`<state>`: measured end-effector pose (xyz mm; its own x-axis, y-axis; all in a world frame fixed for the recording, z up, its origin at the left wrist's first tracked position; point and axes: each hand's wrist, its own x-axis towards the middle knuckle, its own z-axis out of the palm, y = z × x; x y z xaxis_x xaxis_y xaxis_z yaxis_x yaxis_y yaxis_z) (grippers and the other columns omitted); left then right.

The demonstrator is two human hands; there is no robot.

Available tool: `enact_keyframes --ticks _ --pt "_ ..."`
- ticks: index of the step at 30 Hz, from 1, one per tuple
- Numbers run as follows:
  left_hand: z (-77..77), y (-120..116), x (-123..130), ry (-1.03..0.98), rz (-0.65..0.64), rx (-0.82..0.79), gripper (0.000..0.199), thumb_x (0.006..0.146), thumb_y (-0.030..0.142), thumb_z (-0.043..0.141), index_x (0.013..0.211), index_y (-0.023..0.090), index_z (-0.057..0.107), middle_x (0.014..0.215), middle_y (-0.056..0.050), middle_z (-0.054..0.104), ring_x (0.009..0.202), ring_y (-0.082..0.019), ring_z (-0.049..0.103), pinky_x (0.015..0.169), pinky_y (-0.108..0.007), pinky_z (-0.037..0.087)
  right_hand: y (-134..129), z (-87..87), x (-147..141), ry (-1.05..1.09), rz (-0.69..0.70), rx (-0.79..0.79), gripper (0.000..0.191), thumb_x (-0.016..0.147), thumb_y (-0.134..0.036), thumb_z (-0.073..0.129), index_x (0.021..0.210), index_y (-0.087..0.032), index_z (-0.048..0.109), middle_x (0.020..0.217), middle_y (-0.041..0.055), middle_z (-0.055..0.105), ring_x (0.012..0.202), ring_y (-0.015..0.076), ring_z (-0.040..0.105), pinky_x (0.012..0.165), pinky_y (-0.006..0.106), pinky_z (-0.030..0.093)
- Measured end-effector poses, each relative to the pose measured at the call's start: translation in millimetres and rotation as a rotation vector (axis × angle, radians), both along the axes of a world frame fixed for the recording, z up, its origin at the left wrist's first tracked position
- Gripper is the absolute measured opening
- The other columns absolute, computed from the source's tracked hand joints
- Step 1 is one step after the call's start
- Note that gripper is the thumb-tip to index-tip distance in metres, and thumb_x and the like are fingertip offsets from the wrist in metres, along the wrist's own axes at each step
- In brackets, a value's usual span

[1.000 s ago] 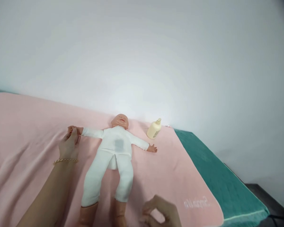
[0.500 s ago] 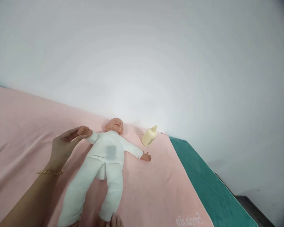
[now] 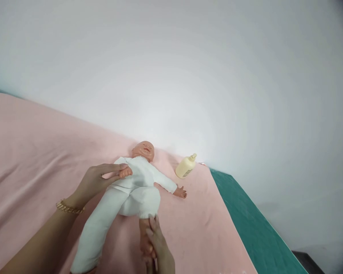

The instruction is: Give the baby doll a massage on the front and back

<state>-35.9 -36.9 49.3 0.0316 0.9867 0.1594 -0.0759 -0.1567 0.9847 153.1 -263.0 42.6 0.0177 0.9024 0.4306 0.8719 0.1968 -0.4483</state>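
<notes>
On a pink blanket (image 3: 202,236), a doll (image 3: 143,167) lies head far, feet near; the left hand (image 3: 94,182) pinches its left-side fist (image 3: 126,172), the nearer right hand (image 3: 160,241) clasps its right-side lower leg (image 3: 143,229).

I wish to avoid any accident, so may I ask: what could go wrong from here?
The pump bottle stands near the doll's outstretched hand, so a shift of the doll that way might knock it over. The right hand holds the bare lower leg near the ankle; if it slips, the bent leg could drop. The left hand has only a fingertip hold on the doll's other hand, which might slide free.
</notes>
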Motion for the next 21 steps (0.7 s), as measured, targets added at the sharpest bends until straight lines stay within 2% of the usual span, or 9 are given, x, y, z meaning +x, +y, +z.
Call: enact_keyframes --ticks 2,6,9,12,14,16,18,21 --pt "2.5 -0.3 1.2 0.037 -0.035 0.004 0.041 0.049 -0.009 0.084 0.070 0.026 0.079 0.086 -0.003 0.078 0.090 -0.022 0.072 0.092 -0.025 0.052 14.8 3.9 6.6 0.017 -0.001 0.026 0.055 0.089 -0.016 0.058 0.139 -0.040 0.053 0.126 0.0006 0.067 0.126 0.0226 0.058 0.093 0.026 0.056" --pt "6.8 -1.2 5.8 0.019 -0.113 -0.003 0.039 0.048 -0.008 0.085 0.067 0.026 0.078 0.083 -0.004 0.078 0.091 -0.023 0.072 0.092 -0.026 0.053 41.6 9.2 11.8 0.039 0.023 0.084 0.061 0.089 -0.012 0.050 0.148 -0.028 0.044 0.137 0.0037 0.061 0.132 0.0205 0.052 0.101 0.022 0.049" --pt "5.8 -0.6 6.7 0.031 -0.125 0.069 0.037 0.045 -0.002 0.088 0.066 0.027 0.077 0.081 -0.004 0.078 0.088 -0.026 0.073 0.090 -0.031 0.055 52.0 10.1 10.7 0.049 0.033 0.122 0.062 0.092 -0.012 0.048 0.152 -0.022 0.038 0.141 0.0054 0.058 0.133 0.0194 0.051 0.104 0.022 0.045" --pt "5.8 -2.7 3.2 0.089 -0.083 0.108 0.030 0.049 0.011 0.090 0.072 0.028 0.079 0.085 -0.003 0.078 0.088 -0.028 0.074 0.091 -0.036 0.056 53.0 8.5 10.3 0.047 0.040 0.153 0.062 0.093 -0.014 0.048 0.153 -0.022 0.035 0.141 0.0049 0.058 0.132 0.0187 0.051 0.104 0.020 0.045" --pt "8.6 -5.7 -0.7 0.108 -0.047 0.086 0.025 0.059 0.025 0.088 0.083 0.027 0.080 0.094 -0.003 0.078 0.097 -0.029 0.072 0.096 -0.038 0.054 49.5 5.4 12.1 0.039 0.050 0.177 0.063 0.093 -0.015 0.047 0.154 -0.022 0.033 0.142 0.0047 0.057 0.131 0.0183 0.053 0.103 0.019 0.045" --pt "12.6 -8.1 -4.9 0.083 0.010 0.037 0.030 0.067 0.036 0.084 0.094 0.025 0.079 0.103 -0.003 0.077 0.107 -0.029 0.069 0.101 -0.039 0.051 44.0 0.0 16.0 0.025 0.062 0.204 0.065 0.093 -0.016 0.047 0.155 -0.022 0.030 0.142 0.0045 0.057 0.129 0.0184 0.055 0.100 0.017 0.047" --pt "14.9 -7.6 -8.7 -0.032 0.113 -0.025 0.036 0.067 0.037 0.085 0.099 0.022 0.078 0.106 -0.003 0.077 0.110 -0.029 0.066 0.104 -0.041 0.049 37.8 -8.0 22.1 0.005 0.075 0.236 0.066 0.092 -0.020 0.048 0.155 -0.025 0.030 0.140 0.0029 0.059 0.126 0.0187 0.057 0.096 0.017 0.051" --pt "11.5 -0.3 -14.2 -0.322 0.254 -0.078 0.038 0.068 0.027 0.086 0.103 0.016 0.076 0.110 -0.005 0.075 0.113 -0.025 0.064 0.108 -0.039 0.046 29.4 -24.9 34.3 -0.035 0.113 0.298 0.061 0.091 -0.027 0.052 0.151 -0.034 0.039 0.131 -0.0010 0.066 0.121 0.0212 0.062 0.086 0.022 0.059"
